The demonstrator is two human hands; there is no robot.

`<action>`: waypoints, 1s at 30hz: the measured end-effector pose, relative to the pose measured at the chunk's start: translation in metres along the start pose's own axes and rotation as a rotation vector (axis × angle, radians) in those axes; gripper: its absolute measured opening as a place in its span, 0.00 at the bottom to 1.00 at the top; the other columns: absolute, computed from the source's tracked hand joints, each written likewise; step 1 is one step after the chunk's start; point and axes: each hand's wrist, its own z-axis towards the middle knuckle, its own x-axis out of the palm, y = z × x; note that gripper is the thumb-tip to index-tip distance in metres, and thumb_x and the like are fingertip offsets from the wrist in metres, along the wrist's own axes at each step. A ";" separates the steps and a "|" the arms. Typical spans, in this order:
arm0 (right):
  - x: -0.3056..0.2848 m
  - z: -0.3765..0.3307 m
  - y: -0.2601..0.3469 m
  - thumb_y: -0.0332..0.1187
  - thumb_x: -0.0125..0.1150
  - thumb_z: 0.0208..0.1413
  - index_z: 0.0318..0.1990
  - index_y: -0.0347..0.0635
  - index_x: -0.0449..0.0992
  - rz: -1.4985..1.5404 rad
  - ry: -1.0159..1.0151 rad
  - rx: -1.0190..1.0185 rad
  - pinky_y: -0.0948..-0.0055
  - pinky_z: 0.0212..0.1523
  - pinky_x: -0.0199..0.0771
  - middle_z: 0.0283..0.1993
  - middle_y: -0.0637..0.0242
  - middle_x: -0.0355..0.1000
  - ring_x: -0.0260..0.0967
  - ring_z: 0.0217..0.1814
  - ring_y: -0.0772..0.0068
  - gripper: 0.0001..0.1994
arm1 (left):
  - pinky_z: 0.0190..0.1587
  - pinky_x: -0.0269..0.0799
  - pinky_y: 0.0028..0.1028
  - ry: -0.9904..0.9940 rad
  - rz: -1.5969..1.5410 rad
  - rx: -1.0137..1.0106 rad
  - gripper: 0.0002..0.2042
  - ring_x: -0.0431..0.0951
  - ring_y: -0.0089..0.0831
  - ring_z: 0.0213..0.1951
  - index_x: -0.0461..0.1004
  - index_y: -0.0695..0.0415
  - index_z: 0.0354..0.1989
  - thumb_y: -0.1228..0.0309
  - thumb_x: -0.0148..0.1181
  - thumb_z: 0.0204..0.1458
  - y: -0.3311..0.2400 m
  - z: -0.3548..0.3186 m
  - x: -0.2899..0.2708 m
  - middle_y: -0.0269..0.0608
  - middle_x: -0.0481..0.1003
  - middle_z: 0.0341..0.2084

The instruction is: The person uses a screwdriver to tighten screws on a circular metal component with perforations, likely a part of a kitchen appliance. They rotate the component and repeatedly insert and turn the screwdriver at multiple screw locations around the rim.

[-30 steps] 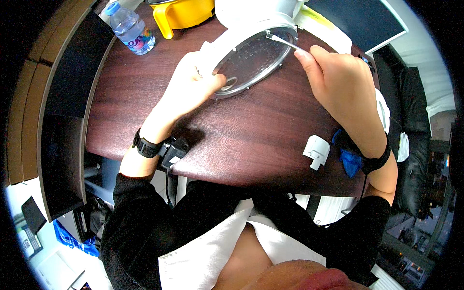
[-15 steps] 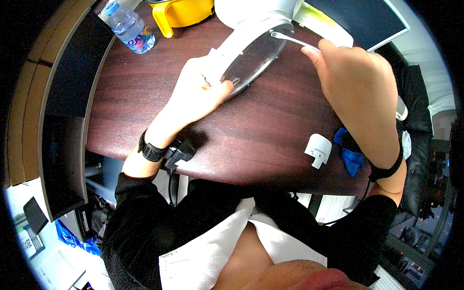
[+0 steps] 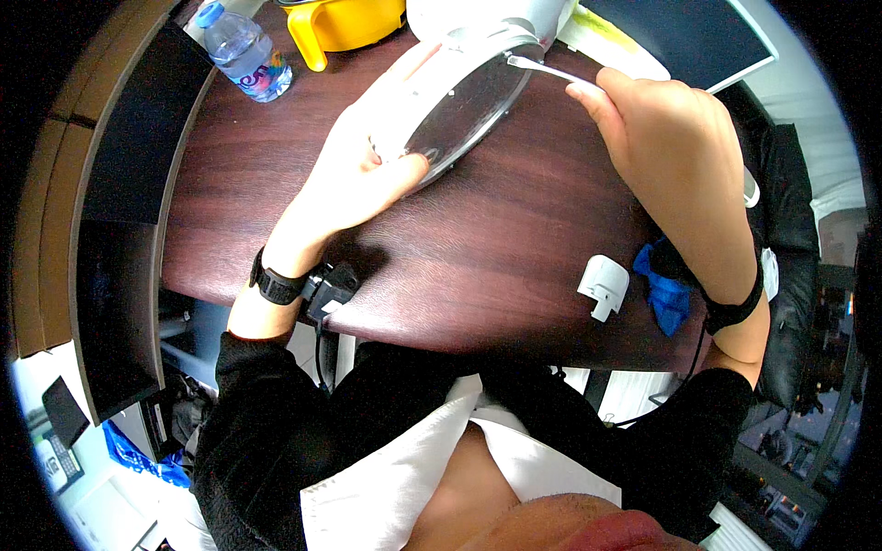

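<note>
My left hand (image 3: pixel 363 170) grips the near left edge of a round, see-through lid (image 3: pixel 469 106) with a pale rim, held tilted above the table. Its thumb lies on the clear face and the other fingers are behind the rim. In my right hand (image 3: pixel 671 138) is a thin, pale stick-like tool (image 3: pixel 551 70), pinched between thumb and fingers. The tool's flat tip is at the far right part of the lid's rim and seems to touch it. Just behind the lid stands a white rounded appliance (image 3: pixel 450 18), partly cut off by the frame.
Far left stand a water bottle (image 3: pixel 243 55) and a yellow pot with a handle (image 3: pixel 344 26). A small white plastic piece (image 3: pixel 604 286) and a blue cloth (image 3: pixel 669 298) lie near right on the brown table (image 3: pixel 496 248). A dark screen (image 3: pixel 698 32) is far right.
My left hand and the lid have shifted slightly left and away from me, with the fingers more stretched behind the rim. My right hand and the tool have followed a little to the left.
</note>
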 end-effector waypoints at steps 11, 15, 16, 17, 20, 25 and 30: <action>0.030 0.000 -0.008 0.49 0.51 0.61 0.17 0.42 0.68 1.007 0.549 0.401 0.71 0.16 0.60 0.09 0.69 0.55 0.58 0.12 0.71 0.24 | 0.64 0.53 0.28 0.013 -0.067 -0.077 0.39 0.61 0.30 0.62 0.52 0.62 0.68 0.79 0.52 0.40 -0.002 -0.004 -0.002 0.46 0.63 0.61; 0.032 -0.001 -0.016 0.52 0.46 0.64 0.21 0.47 0.61 1.896 0.995 0.721 0.79 0.09 0.40 0.09 0.81 0.45 0.40 0.07 0.85 0.23 | 0.64 0.53 0.28 0.009 -0.070 -0.079 0.39 0.61 0.30 0.62 0.51 0.62 0.68 0.79 0.52 0.40 0.001 -0.004 -0.001 0.46 0.62 0.62; 0.035 -0.001 -0.015 0.52 0.45 0.64 0.20 0.47 0.62 1.930 1.005 0.709 0.78 0.09 0.41 0.09 0.81 0.46 0.41 0.07 0.84 0.24 | 0.64 0.53 0.28 -0.002 -0.066 -0.082 0.39 0.61 0.30 0.62 0.51 0.62 0.68 0.80 0.52 0.40 0.000 -0.005 -0.001 0.46 0.62 0.62; 0.038 -0.002 -0.015 0.52 0.45 0.64 0.20 0.46 0.63 1.962 1.011 0.701 0.78 0.10 0.43 0.09 0.80 0.46 0.43 0.08 0.84 0.24 | 0.64 0.53 0.28 -0.007 -0.064 -0.082 0.39 0.61 0.30 0.62 0.51 0.62 0.68 0.80 0.52 0.40 0.000 -0.004 -0.001 0.46 0.62 0.62; 0.040 -0.003 -0.013 0.51 0.47 0.63 0.19 0.44 0.66 1.519 0.803 0.612 0.74 0.11 0.51 0.09 0.74 0.52 0.50 0.08 0.76 0.25 | 0.64 0.53 0.27 -0.020 -0.055 -0.084 0.39 0.61 0.29 0.62 0.52 0.62 0.68 0.81 0.52 0.40 -0.001 -0.002 -0.001 0.46 0.62 0.62; 0.043 -0.018 -0.010 0.40 0.59 0.56 0.20 0.40 0.72 0.535 -0.019 0.152 0.59 0.23 0.69 0.16 0.52 0.66 0.67 0.19 0.49 0.17 | 0.63 0.55 0.26 -0.053 -0.044 -0.072 0.39 0.62 0.27 0.60 0.53 0.62 0.67 0.82 0.52 0.39 -0.003 0.001 -0.004 0.44 0.62 0.62; 0.037 -0.012 -0.001 0.43 0.58 0.56 0.19 0.44 0.72 0.357 -0.061 0.134 0.60 0.22 0.69 0.15 0.56 0.67 0.68 0.18 0.52 0.18 | 0.61 0.57 0.24 -0.053 -0.045 -0.079 0.39 0.63 0.25 0.59 0.55 0.62 0.67 0.82 0.52 0.38 -0.006 0.000 -0.001 0.43 0.64 0.60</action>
